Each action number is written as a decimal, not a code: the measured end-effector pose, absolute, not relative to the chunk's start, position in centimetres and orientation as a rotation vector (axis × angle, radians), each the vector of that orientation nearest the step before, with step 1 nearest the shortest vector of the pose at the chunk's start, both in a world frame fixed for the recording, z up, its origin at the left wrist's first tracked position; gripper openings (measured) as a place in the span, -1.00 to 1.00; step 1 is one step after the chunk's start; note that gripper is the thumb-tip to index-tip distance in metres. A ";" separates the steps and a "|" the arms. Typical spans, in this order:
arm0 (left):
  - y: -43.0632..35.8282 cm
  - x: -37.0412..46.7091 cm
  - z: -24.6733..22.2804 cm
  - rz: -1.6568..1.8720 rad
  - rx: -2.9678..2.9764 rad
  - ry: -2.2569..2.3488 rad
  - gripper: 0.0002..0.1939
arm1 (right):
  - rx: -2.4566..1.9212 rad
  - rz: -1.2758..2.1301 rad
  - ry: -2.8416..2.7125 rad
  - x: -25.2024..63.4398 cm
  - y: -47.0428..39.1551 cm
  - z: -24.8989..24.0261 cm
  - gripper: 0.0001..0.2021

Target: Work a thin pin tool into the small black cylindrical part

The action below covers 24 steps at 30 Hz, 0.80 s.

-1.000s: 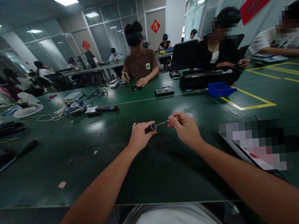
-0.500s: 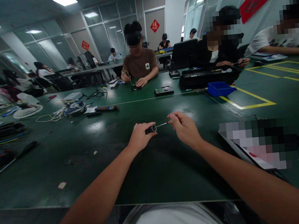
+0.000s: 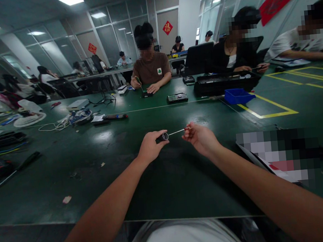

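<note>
My left hand point(image 3: 149, 147) is closed around a small black cylindrical part point(image 3: 164, 136), its round, light-rimmed end turned to the right. Across from it, my right hand point(image 3: 204, 139) grips a thin screwdriver point(image 3: 177, 132) by its red handle, with fingers curled under and the thumb on top. The metal shaft runs left, and its tip meets or lies just beside the round end; I cannot tell which. Both hands are above the green table point(image 3: 185, 194). Most of the black part is hidden behind my left fingers.
Farther up lie a dark pen-like tool point(image 3: 115, 117), a hard drive point(image 3: 177, 97) and a blue bin point(image 3: 238, 95). A long screwdriver point(image 3: 26, 161) is at left, a white-edged flat item point(image 3: 256, 158) at right. A co-worker in a brown shirt point(image 3: 151, 67) works opposite.
My right hand has rolled over, so its fingers now show curled under the screwdriver handle. The handle has shifted slightly up and right. My left hand stays nearly still with the black part.
</note>
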<state>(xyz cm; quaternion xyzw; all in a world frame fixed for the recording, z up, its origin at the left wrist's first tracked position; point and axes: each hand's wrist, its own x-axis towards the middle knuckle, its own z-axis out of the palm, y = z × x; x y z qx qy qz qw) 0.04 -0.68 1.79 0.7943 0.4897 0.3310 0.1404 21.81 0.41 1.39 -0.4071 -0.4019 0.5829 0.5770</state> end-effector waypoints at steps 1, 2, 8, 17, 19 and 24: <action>-0.7 0.0 1.7 0.948 2.300 1.414 -0.57 | -0.949 1.311 -0.939 21.7 0.3 1.4 -0.77; -0.6 0.0 1.7 0.943 2.308 1.411 -0.56 | -0.950 1.248 -0.949 21.6 0.2 1.5 -0.77; -0.7 0.0 1.6 0.970 2.327 1.406 -0.54 | -0.993 0.979 -1.099 20.7 -0.4 1.7 -0.71; -0.8 0.2 1.8 0.934 2.320 1.451 -0.54 | -1.048 0.817 -1.340 20.8 -1.6 3.0 -0.71; -0.7 0.1 1.7 0.931 2.323 1.455 -0.54 | -1.166 0.733 -1.431 20.9 -2.0 3.6 -0.68; -0.5 -0.1 1.3 0.946 2.322 1.447 -0.54 | -1.163 0.726 -1.478 21.1 -2.0 3.5 -0.78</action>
